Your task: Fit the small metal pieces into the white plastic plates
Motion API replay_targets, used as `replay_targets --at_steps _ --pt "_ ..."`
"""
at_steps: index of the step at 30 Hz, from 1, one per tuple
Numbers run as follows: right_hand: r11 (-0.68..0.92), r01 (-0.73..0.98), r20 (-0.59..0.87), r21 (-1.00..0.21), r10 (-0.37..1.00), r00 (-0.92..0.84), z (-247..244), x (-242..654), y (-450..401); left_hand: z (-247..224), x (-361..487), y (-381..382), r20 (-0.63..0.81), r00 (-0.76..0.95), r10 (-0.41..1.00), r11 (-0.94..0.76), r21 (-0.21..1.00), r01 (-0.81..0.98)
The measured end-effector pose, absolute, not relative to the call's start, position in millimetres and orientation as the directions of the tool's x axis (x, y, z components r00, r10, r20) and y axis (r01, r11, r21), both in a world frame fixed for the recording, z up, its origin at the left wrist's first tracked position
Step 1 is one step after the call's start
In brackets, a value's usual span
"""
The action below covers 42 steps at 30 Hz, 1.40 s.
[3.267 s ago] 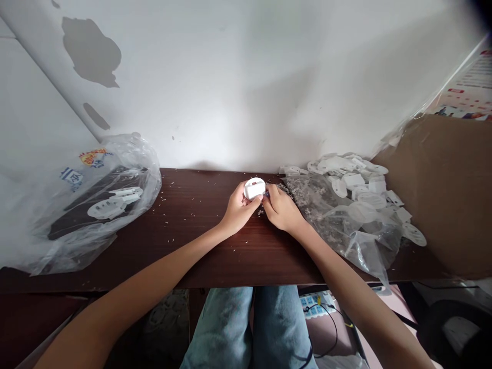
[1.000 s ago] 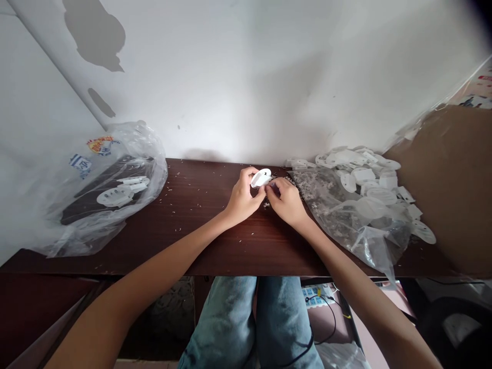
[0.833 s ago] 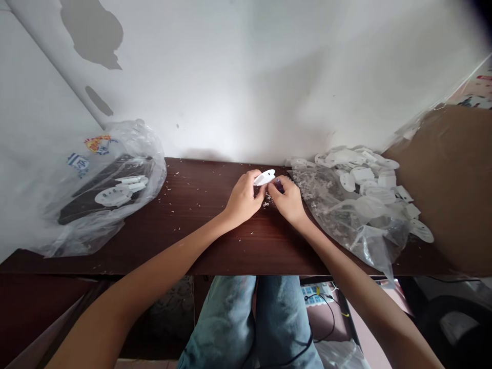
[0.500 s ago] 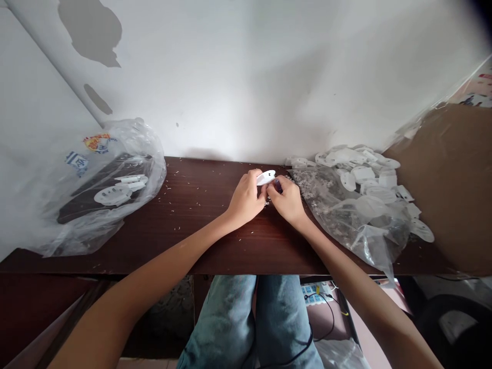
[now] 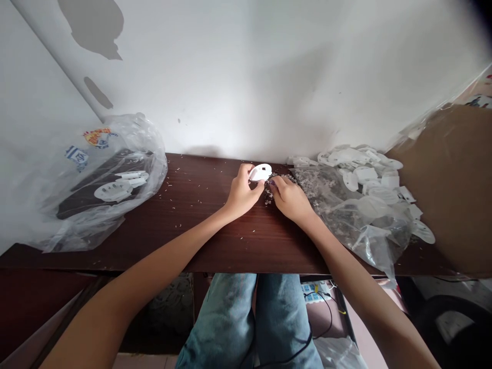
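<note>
My left hand (image 5: pixel 243 193) grips a white oval plastic piece (image 5: pixel 260 172) by its edge, above the dark brown table (image 5: pixel 215 246). The piece has a small dark opening near its top. Just to the right, my right hand (image 5: pixel 290 199) has its fingers pinched together at a pile of small clear bits (image 5: pixel 313 184); what is between the fingertips is too small to make out. Something small and purple shows at those fingertips.
At the left lies an open clear plastic bag (image 5: pixel 146 123) with a few white pieces (image 5: pixel 113 191) in it. Many white pieces (image 5: pixel 365 174) are heaped at the right, beside a brown cardboard box (image 5: pixel 446 179). Tiny white scraps dot the table.
My left hand has turned the white piece so its broad face shows more. My right hand has moved slightly away from it, to the small clear bits.
</note>
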State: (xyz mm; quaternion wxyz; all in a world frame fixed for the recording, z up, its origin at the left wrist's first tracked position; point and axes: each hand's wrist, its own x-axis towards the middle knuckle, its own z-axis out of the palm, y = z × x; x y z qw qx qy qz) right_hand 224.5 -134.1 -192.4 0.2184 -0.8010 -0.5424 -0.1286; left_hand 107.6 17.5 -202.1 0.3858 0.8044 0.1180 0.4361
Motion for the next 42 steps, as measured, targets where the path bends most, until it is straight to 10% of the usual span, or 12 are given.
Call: replay_targets --at_steps 11,34,37,42 --pt "-0.256 0.918 0.442 -0.303 0.815 0.373 -192.8 218.8 -133.8 -204.7 107.9 18.6 0.635 0.590 0.498 -0.707 0.692 -0.148" --pt "-0.538 0.842 0.383 0.036 0.786 0.486 -200.9 190.6 -122.7 -209.2 105.7 2.0 0.621 0.584 0.523 -0.726 0.684 -0.077" --pt "-0.548 0.836 0.390 0.036 0.778 0.493 -199.4 190.2 -121.6 -208.2 110.4 4.8 0.512 0.605 0.609 -0.562 0.818 -0.126" --pt "-0.523 0.848 0.513 -0.080 0.708 0.485 -198.2 196.4 -122.1 -203.7 118.6 12.3 0.057 0.733 0.678 0.195 0.947 -0.254"
